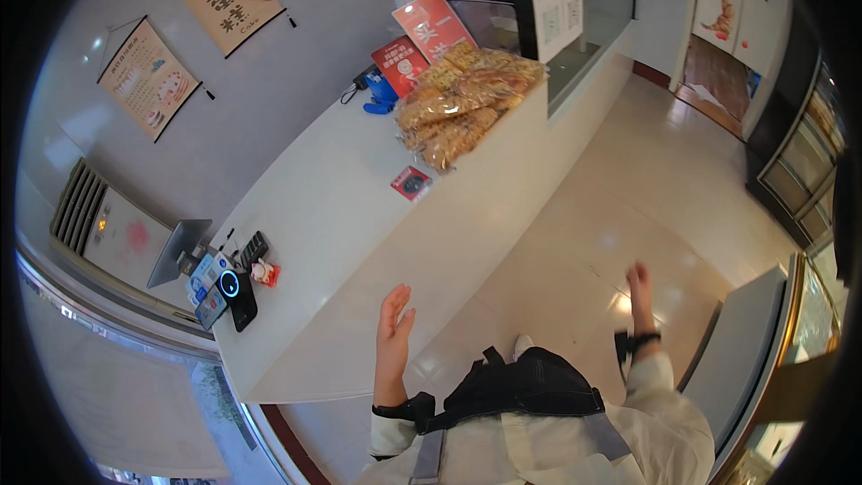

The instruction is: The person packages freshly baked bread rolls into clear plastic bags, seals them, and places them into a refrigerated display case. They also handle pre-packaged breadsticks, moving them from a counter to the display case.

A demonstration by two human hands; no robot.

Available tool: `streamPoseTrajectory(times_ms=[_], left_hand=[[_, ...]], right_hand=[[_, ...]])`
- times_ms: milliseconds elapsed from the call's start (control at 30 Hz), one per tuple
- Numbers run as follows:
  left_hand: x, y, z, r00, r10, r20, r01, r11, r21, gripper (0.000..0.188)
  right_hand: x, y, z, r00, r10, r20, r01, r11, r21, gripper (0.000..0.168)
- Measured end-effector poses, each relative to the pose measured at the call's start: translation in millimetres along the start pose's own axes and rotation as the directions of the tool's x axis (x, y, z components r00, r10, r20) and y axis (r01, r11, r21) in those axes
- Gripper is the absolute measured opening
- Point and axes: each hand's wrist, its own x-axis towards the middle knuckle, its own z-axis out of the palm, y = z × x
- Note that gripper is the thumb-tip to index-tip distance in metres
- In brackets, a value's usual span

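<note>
My left hand [395,313] is raised beside the white counter [323,215], fingers together and thumb a little apart, with nothing in it. My right hand [640,279] is held out above the tiled floor, slightly blurred; it appears to hold nothing, though its finger pose is hard to make out. Black straps circle both wrists. Ahead on the counter lies a pile of bread in clear plastic bags [465,101]. Nearer on the countertop is a small red card [411,183]. A lucky cat figurine [264,273] and a calculator [254,249] stand towards the left end.
A payment device [239,296] and a monitor [178,252] stand at the counter's left end. Beyond the bread are red signs [434,23] and a glass display case [579,60]. A grey-sided cabinet [737,343] rises on my right. A doorway with a curtain [731,7] lies ahead right.
</note>
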Motion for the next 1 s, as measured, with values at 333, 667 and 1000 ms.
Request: streamPoseTrajectory(times_ms=[333, 667, 1000], left_hand=[[192, -46, 53, 0.998, 0.058, -0.021, -0.059, 0.997, -0.052, 0.067], [326, -58, 90, 0.999, 0.031, 0.008, -0.031, 0.997, -0.069, 0.085], [338, -22, 113, 1.0, -0.011, -0.023, 0.004, 0.956, -0.293, 0.088]], right_hand=[[307, -272, 362, 0.624, -0.389, 0.678, 0.774, 0.425, -0.469, 0.102], [283, -270, 397, 0.72, -0.148, 0.678, 0.669, 0.408, -0.621, 0.103], [300, -308, 401, 0.682, -0.394, 0.617, 0.664, 0.688, -0.294, 0.049]])
